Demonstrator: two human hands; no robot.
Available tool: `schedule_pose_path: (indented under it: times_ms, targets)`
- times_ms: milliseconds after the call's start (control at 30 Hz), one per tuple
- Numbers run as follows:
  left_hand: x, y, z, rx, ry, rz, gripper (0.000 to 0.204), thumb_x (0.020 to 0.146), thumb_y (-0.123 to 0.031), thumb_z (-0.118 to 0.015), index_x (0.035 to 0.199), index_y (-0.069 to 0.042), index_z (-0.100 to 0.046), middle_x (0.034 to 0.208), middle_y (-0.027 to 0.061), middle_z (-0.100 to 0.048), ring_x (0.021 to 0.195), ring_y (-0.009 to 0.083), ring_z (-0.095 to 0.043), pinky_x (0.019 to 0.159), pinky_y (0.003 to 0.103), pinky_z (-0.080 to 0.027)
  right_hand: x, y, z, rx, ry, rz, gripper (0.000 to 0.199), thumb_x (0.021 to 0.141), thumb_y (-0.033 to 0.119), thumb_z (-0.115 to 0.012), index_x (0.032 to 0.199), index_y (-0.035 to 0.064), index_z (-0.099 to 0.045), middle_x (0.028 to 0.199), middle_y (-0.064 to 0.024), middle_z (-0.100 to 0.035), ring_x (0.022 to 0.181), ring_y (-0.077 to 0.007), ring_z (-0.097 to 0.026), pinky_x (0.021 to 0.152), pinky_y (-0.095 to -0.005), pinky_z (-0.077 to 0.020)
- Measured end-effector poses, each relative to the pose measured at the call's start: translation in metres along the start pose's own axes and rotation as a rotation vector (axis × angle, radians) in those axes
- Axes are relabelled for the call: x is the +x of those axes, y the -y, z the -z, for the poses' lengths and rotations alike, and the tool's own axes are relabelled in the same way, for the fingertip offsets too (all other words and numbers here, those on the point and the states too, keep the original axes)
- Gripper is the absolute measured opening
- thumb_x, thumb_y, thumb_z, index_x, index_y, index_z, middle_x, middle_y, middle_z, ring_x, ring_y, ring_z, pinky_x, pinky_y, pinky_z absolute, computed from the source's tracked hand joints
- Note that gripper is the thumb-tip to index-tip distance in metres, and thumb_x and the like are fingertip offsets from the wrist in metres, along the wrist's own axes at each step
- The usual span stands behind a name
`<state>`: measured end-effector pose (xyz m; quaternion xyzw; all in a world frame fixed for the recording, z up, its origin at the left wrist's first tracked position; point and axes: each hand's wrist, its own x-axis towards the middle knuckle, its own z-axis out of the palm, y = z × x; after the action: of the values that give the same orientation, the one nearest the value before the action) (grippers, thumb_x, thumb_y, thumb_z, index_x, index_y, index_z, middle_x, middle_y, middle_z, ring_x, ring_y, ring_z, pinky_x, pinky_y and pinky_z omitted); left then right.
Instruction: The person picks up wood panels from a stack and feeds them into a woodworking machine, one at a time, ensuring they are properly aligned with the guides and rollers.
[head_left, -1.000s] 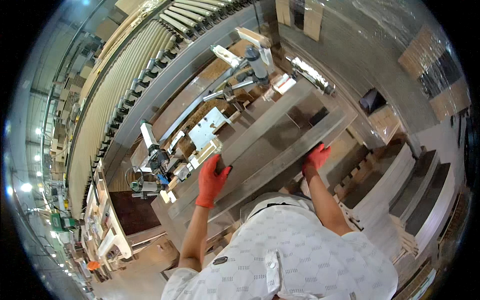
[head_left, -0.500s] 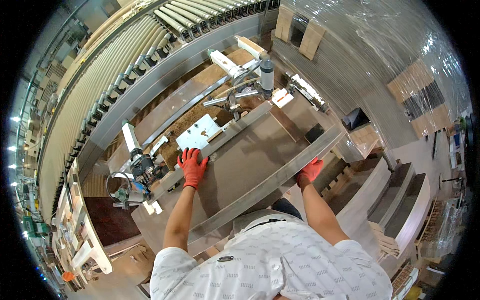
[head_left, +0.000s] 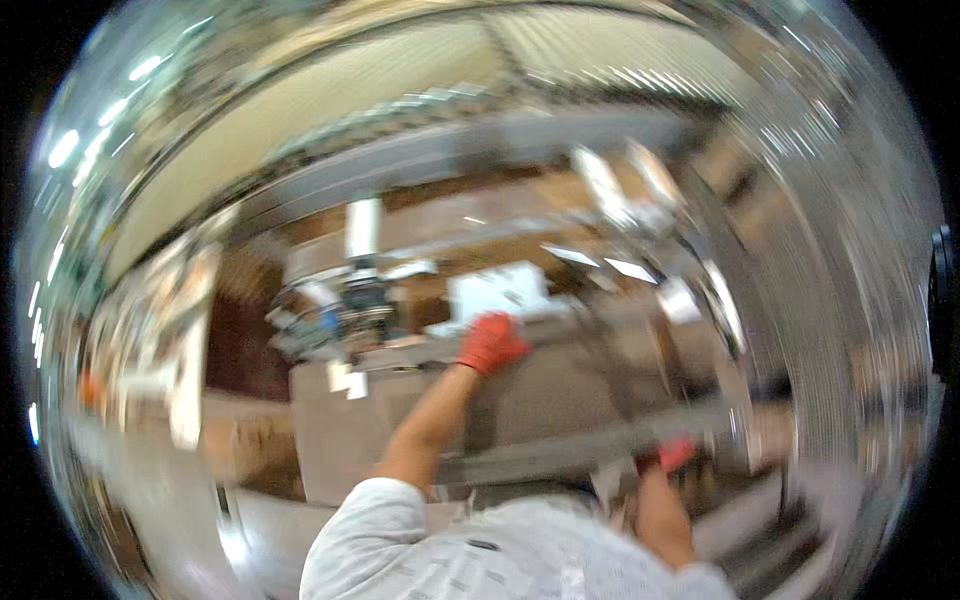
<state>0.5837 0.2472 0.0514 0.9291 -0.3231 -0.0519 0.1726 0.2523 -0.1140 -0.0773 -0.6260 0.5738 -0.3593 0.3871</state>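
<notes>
The picture is smeared by motion. A large flat grey panel [head_left: 570, 395] lies in front of me on a work surface. My left hand [head_left: 490, 342], in a red glove, reaches forward and curls over the panel's far edge, next to a white sheet [head_left: 500, 288]. My right hand [head_left: 676, 453], also in a red glove, grips the panel's near edge at the lower right; most of that hand is hidden behind the edge. My white patterned shirt fills the bottom of the view.
A metal machine head with a white upright part [head_left: 352, 300] stands left of my left hand. A long roller conveyor [head_left: 420, 150] runs across the back. Brown boards [head_left: 250, 340] and blurred stacks lie at the left and right.
The view has swung sharply and blurred. My left hand has stayed at the panel's far edge and my right hand at its near edge; the machine head now sits further left.
</notes>
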Motion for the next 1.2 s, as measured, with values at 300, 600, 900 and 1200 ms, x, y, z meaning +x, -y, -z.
schedule_pose_path:
  times_ms: [300,600,900,1200]
  targets:
    - [-0.019,0.004,-0.011,-0.053,-0.096,0.033,0.074,0.086,-0.066,-0.077,0.121,-0.002,-0.062,0.107,0.0192,-0.074,0.103,0.0394,-0.072,0.089,0.051,-0.055,-0.039,0.117,-0.101,-0.041,0.342,0.206,0.04,0.11,0.042,-0.057,0.123,0.0044,-0.059,0.116,-0.0146,-0.066,0.106,-0.0318,-0.066,0.093,-0.0446,-0.0522]
    - [-0.014,0.014,-0.024,-0.062,-0.13,0.02,0.073,0.084,-0.066,-0.078,0.12,-0.003,-0.062,0.104,0.0174,-0.075,0.099,0.0386,-0.073,0.087,0.051,-0.056,-0.043,0.13,-0.123,-0.084,0.415,0.175,0.039,0.11,0.04,-0.058,0.128,0.0052,-0.06,0.124,-0.0144,-0.065,0.11,-0.0316,-0.065,0.097,-0.0445,-0.0513]
    - [-0.007,0.021,-0.027,-0.034,-0.13,0.036,0.077,0.083,-0.068,-0.078,0.122,-0.003,-0.063,0.104,0.0177,-0.076,0.098,0.0383,-0.074,0.087,0.051,-0.056,-0.033,0.124,-0.115,-0.104,0.421,0.159,0.039,0.11,0.037,-0.059,0.133,0.0059,-0.061,0.132,-0.0141,-0.064,0.115,-0.0314,-0.063,0.101,-0.0445,-0.0503]
    - [0.0,0.008,-0.025,-0.073,-0.122,0.034,0.073,0.083,-0.066,-0.078,0.115,-0.002,-0.066,0.106,0.0193,-0.077,0.099,0.0404,-0.075,0.089,0.053,-0.057,-0.008,0.092,-0.065,-0.113,0.318,0.092,0.04,0.11,0.035,-0.06,0.138,0.0067,-0.063,0.139,-0.0139,-0.064,0.12,-0.0312,-0.062,0.105,-0.0444,-0.0494]
